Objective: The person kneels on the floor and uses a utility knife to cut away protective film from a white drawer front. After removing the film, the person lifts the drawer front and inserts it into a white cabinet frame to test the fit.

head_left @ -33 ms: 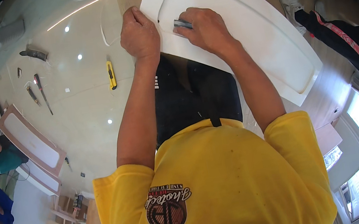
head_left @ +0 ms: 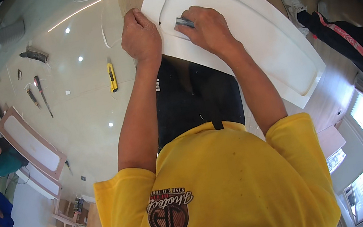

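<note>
A white panel with one curved long side and a routed groove tracing its outline lies across my lap, tilted toward the upper right. My right hand is closed around a small grey-blue, flat-edged piece, pressed to the panel face near the groove's left end. What kind of tool it is, I cannot make out. At the panel's left edge, my left hand is curled with thumb against fingers, gripping that edge; white dust covers its knuckles. Its fingertips are hidden beneath the hand.
On the glossy floor to the left lie a yellow utility knife, a screwdriver, another small tool and a dark curved object. Two people work by framed panels at far left. Another person's leg stands at right.
</note>
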Available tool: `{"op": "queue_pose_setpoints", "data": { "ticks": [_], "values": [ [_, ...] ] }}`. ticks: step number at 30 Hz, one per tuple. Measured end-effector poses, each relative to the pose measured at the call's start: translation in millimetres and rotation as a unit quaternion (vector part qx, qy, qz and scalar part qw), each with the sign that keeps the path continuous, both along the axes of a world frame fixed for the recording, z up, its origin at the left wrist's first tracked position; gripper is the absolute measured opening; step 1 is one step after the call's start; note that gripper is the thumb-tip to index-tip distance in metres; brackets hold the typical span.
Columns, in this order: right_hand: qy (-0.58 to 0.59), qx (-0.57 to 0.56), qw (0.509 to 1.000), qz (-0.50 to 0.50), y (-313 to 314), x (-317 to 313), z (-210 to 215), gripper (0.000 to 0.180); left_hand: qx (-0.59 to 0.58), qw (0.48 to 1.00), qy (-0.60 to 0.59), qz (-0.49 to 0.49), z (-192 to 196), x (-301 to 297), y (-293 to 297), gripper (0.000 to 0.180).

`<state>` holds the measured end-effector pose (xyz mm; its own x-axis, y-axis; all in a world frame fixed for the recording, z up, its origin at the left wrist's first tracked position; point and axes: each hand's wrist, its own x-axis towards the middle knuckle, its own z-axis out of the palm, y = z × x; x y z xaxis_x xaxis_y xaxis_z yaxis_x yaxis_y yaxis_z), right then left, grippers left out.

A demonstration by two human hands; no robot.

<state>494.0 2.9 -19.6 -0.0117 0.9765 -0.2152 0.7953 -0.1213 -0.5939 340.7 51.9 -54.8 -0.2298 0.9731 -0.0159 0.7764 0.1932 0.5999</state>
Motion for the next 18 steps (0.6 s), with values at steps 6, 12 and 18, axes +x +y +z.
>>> {"op": "queue_pose_setpoints", "data": {
  "ticks": [6, 12, 18],
  "values": [
    [-0.013, -0.009, 1.0, 0.026, 18, -2, -1, 0.024, 0.011, 1.0, 0.003, 0.0, -5, 2, 5, 0.029],
    [-0.024, -0.096, 0.991, 0.088, 17, 13, 7, 0.029, -0.007, 1.0, 0.023, -0.014, -5, 1, 5, 0.026],
    [0.092, -0.029, 0.971, -0.218, -84, 91, 41, 0.028, 0.104, 0.983, 0.005, -0.149, -8, -10, -1, 0.029]
  ]
}}
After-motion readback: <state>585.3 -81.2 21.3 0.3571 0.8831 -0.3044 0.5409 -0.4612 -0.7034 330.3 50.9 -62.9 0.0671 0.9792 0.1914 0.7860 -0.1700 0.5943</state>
